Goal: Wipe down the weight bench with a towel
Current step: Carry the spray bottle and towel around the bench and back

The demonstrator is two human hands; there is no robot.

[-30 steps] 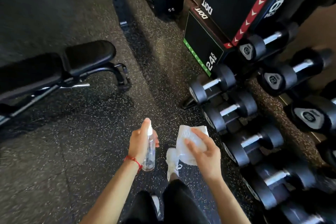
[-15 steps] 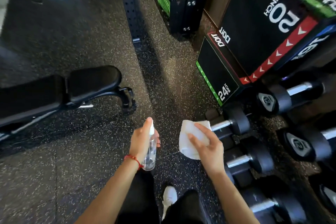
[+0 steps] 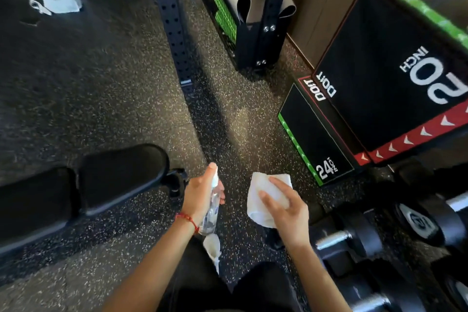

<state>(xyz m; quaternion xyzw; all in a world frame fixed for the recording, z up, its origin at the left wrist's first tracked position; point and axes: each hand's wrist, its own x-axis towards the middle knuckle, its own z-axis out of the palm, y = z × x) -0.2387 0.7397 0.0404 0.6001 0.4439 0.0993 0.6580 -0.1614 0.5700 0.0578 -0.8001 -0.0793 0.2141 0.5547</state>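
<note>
Both forearms reach forward and down, bare. The left hand [image 3: 201, 194] curls round a clear spray bottle [image 3: 212, 206] – 1 finger up on its top, a red string at the wrist. The right hand [image 3: 287, 213] grips a white towel [image 3: 263, 194], fingers spread across it.

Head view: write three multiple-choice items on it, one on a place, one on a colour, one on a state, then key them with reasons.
1. Where is the weight bench relative to the hands?
A. to their left
B. to their right
C. behind the plyo boxes

2. What colour is the towel?
A. red
B. white
C. green

3. What is the left hand doing?
A. hanging idle
B. pressing the bench
C. gripping a spray bottle

Key:
1 A: its black pads lie left of both hands.
2 B: the cloth that the right hand holds is white.
3 C: fingers wrap round the clear bottle, one on its top.
</note>
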